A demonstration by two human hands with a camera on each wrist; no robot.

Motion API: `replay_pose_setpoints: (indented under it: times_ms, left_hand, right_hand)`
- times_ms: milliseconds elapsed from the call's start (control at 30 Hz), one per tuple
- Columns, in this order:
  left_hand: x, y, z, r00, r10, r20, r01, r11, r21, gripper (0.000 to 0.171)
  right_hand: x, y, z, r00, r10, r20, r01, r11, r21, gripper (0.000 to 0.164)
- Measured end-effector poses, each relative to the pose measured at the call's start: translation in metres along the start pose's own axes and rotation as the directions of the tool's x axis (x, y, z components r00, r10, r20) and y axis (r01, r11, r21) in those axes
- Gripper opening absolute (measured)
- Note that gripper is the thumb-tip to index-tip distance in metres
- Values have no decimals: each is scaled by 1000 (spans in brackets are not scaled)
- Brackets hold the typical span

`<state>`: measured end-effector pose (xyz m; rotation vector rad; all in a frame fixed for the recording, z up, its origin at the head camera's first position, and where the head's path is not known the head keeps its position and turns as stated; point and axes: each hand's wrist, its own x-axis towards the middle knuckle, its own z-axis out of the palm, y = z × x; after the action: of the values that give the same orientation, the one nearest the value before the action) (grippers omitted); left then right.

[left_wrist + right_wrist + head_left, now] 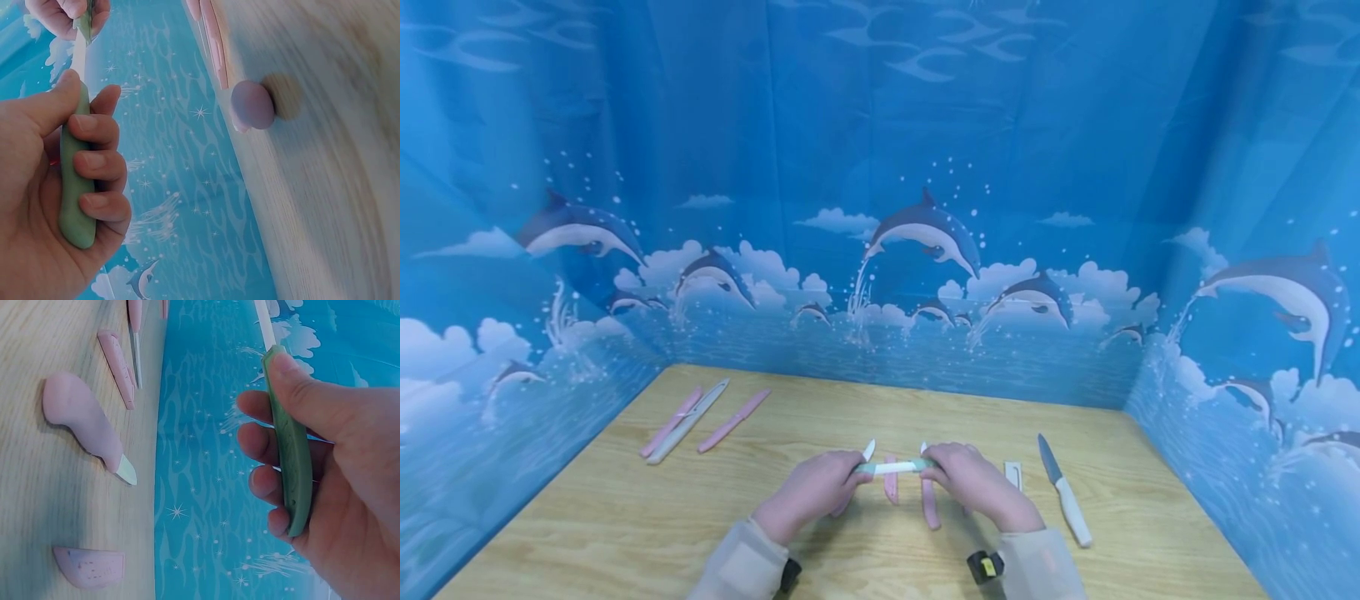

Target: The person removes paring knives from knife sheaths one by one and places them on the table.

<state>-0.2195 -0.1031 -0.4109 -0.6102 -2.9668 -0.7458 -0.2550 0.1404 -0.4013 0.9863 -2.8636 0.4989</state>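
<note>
Both hands are raised over the front middle of the table. My left hand [814, 490] grips the smooth green handle of a knife [77, 181], fingers wrapped round it. My right hand [973, 482] holds a green slotted sheath [291, 444], the thumb pressed along its near end. The white blade [897, 468] spans the gap between the hands, its far end at the sheath mouth. Below them on the table lie a pink-handled knife with a bare white blade [90, 419] and a pink sheath [891, 482]. Another bare blade [869, 451] shows by the left hand.
Right of my right hand lie a white sheath [1013, 474] and a white-handled knife with a bare dark blade [1066, 493]. At the back left are a white knife [688, 422] and pink knives [734, 421]. Blue dolphin-print curtains [880, 275] enclose the table's back and sides.
</note>
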Motion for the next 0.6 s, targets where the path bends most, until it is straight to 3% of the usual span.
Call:
replay_pose_setpoints:
  times_ms: [300,400,600]
  left_hand:
    - [0,-3,0,1000,4,-20,-3,1000,19,18]
    - [-1,-7,-2,999,17,-46,-16,1000,22,18]
    - [-1,-17,-8,998,-18,-67,18,1000,-4,17]
  right_hand:
    - [-1,2,-3,1000,16,3,-16,999,41,9]
    - [-2,7,-4,997,79,3,-79,993,87,12]
    - [-7,23,-9,973,230,-7,-227,963,146,15]
